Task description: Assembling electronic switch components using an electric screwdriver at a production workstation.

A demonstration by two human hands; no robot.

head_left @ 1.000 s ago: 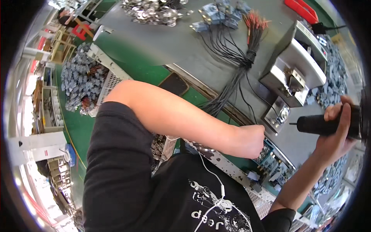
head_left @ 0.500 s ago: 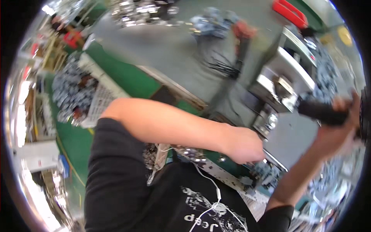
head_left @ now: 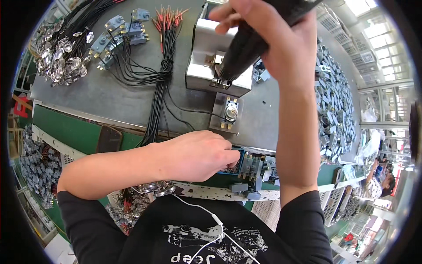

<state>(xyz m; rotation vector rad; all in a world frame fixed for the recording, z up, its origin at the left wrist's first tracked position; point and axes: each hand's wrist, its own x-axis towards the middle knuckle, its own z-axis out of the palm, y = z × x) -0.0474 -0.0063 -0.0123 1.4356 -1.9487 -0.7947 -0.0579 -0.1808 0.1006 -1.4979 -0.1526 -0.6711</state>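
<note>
At ten o'clock we see heaped silver discs (head_left: 61,57); at eleven, a black wire bundle (head_left: 165,74). Toward six, the left hand (head_left: 204,152) curls over a blue-edged tray (head_left: 242,161), partly hiding it; we cannot tell whether its fingers pinch anything. Toward one, a round part (head_left: 231,111) sits near a metal box (head_left: 198,69), which a black tool (head_left: 244,47), cut off above, partly blocks; the right hand (head_left: 283,37) wraps its fingers around that tool.
</note>
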